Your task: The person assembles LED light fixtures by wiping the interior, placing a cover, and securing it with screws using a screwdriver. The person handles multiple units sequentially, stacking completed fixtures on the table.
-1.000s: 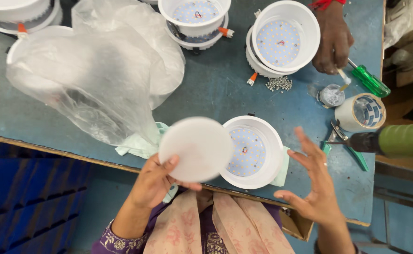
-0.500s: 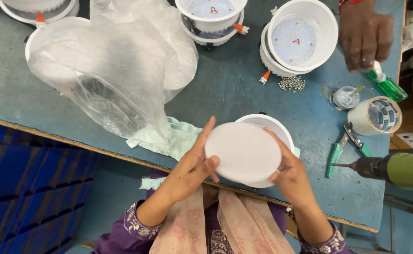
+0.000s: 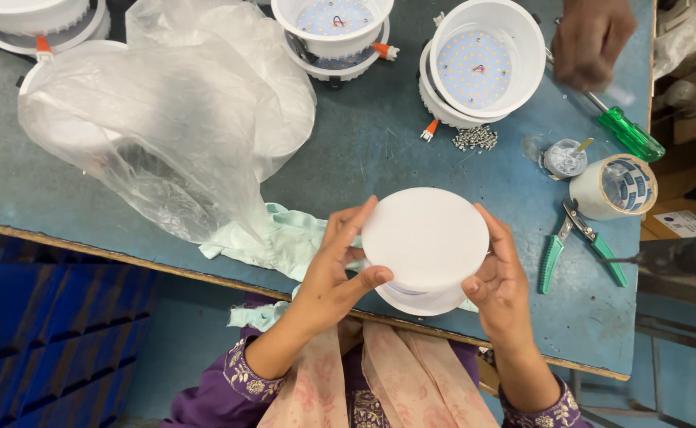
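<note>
Two hands, left hand (image 3: 333,265) and right hand (image 3: 497,273), clasp the edges of a white diffuser disc (image 3: 425,238); it looks light, rigid and smooth.

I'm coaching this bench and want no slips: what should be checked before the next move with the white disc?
1. Both hands on the disc: left hand and right hand grip opposite edges of the white disc. Ok.
2. Disc over the housing: it covers the white housing beneath; whether it is seated, cannot tell.
3. Cloth clear of the housing: the green cloth lies under its left side. Not ok.
4. Loose screws away from the work: ok.
5. Pliers and drill close to the right hand: not ok.
6. Another person's hand well clear: ok.
</note>
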The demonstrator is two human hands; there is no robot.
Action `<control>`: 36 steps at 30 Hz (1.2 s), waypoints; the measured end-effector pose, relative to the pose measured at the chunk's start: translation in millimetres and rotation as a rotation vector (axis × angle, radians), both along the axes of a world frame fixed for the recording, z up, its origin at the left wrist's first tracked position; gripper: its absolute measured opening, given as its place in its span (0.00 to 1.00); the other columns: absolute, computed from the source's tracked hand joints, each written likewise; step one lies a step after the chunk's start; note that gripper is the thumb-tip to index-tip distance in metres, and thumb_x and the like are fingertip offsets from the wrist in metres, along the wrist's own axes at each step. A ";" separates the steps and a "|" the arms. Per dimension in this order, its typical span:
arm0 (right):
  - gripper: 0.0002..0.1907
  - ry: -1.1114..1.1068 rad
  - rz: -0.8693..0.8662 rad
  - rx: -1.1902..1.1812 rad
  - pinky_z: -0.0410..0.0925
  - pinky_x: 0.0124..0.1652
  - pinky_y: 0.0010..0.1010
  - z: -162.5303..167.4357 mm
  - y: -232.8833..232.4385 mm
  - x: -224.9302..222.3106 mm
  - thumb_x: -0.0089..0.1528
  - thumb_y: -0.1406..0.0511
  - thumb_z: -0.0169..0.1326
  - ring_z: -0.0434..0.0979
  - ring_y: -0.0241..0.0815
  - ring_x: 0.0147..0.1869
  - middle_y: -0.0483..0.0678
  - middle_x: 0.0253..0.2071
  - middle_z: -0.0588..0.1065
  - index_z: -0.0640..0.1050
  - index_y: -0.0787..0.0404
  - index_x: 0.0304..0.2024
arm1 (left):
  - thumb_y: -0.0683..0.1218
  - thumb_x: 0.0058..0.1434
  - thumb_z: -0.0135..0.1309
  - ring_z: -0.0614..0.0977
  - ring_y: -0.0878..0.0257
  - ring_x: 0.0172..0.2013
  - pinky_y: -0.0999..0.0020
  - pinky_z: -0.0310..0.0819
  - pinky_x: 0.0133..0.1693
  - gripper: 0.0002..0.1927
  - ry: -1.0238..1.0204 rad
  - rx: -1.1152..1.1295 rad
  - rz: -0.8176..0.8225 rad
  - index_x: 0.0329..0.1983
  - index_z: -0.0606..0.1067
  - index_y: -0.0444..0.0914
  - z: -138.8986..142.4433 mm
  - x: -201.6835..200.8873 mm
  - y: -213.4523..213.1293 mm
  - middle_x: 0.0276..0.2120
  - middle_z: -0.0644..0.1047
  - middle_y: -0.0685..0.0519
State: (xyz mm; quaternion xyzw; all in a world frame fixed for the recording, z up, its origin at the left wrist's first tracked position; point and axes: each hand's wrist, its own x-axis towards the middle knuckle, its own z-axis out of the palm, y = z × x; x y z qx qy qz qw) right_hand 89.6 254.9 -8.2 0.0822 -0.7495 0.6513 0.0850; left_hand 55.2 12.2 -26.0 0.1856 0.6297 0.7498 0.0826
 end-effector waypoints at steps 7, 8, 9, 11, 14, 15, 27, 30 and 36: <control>0.45 -0.187 0.083 -0.529 0.58 0.70 0.49 -1.1 11.5 0.3 0.63 0.47 0.54 0.63 0.54 0.76 0.61 0.72 0.62 0.57 0.66 0.72 | 0.51 0.68 0.68 0.74 0.57 0.55 0.57 0.74 0.70 0.28 -0.038 0.201 0.040 0.65 0.76 0.31 -16.8 -6.4 5.1 0.49 0.70 0.48; 0.45 -0.198 0.077 -0.536 0.58 0.70 0.49 -0.6 12.0 0.6 0.63 0.47 0.54 0.63 0.54 0.75 0.61 0.71 0.62 0.57 0.67 0.73 | 0.52 0.66 0.69 0.73 0.56 0.58 0.56 0.73 0.69 0.30 -0.071 0.259 0.021 0.64 0.74 0.32 -18.2 -7.5 6.3 0.52 0.69 0.48; 0.46 -0.207 0.070 -0.542 0.58 0.70 0.48 0.0 12.4 0.9 0.64 0.47 0.53 0.63 0.54 0.75 0.61 0.70 0.63 0.57 0.68 0.74 | 0.52 0.63 0.70 0.73 0.55 0.61 0.56 0.72 0.67 0.32 -0.101 0.318 -0.001 0.63 0.73 0.32 -19.2 -9.7 8.4 0.55 0.69 0.48; 0.46 -0.242 0.077 -0.558 0.57 0.70 0.47 0.6 12.0 0.4 0.64 0.47 0.52 0.63 0.54 0.75 0.62 0.69 0.63 0.58 0.70 0.74 | 0.55 0.60 0.70 0.71 0.56 0.65 0.57 0.68 0.67 0.38 -0.141 0.393 -0.073 0.66 0.68 0.34 -19.3 -12.0 11.2 0.60 0.68 0.48; 0.47 -0.327 0.099 -0.571 0.56 0.70 0.44 0.9 9.3 -1.6 0.65 0.46 0.49 0.62 0.53 0.76 0.62 0.71 0.62 0.56 0.73 0.73 | 0.60 0.59 0.67 0.68 0.58 0.69 0.61 0.61 0.70 0.46 -0.184 0.416 -0.195 0.73 0.61 0.37 -16.7 -13.4 12.3 0.65 0.68 0.47; 0.47 -0.357 0.092 -0.565 0.55 0.71 0.44 0.5 7.5 -2.6 0.65 0.46 0.47 0.61 0.52 0.77 0.60 0.73 0.62 0.56 0.73 0.73 | 0.61 0.59 0.66 0.68 0.57 0.69 0.61 0.60 0.71 0.46 -0.207 0.406 -0.218 0.74 0.62 0.35 -15.8 -13.8 11.7 0.66 0.68 0.46; 0.65 -0.086 0.025 0.051 0.64 0.67 0.46 10.8 -4.5 -5.1 0.50 0.34 0.64 0.67 0.54 0.73 0.62 0.69 0.66 0.56 0.67 0.73 | 0.56 0.59 0.67 0.69 0.56 0.71 0.57 0.63 0.72 0.39 0.026 0.087 -0.076 0.70 0.69 0.39 5.2 -14.8 5.3 0.70 0.67 0.49; 0.61 -0.025 0.057 0.078 0.63 0.69 0.46 12.2 3.8 -13.9 0.54 0.34 0.62 0.66 0.54 0.75 0.60 0.72 0.64 0.56 0.66 0.72 | 0.58 0.58 0.67 0.70 0.56 0.71 0.56 0.61 0.72 0.39 0.196 -0.063 0.013 0.69 0.70 0.40 8.6 -23.6 3.8 0.69 0.71 0.49; 0.51 -0.019 0.067 0.021 0.58 0.74 0.42 -6.5 20.8 -70.5 0.64 0.37 0.54 0.64 0.51 0.77 0.60 0.73 0.64 0.59 0.66 0.74 | 0.62 0.58 0.62 0.76 0.57 0.63 0.57 0.65 0.64 0.34 0.239 -0.307 0.167 0.64 0.74 0.42 -1.0 -86.3 23.2 0.59 0.80 0.51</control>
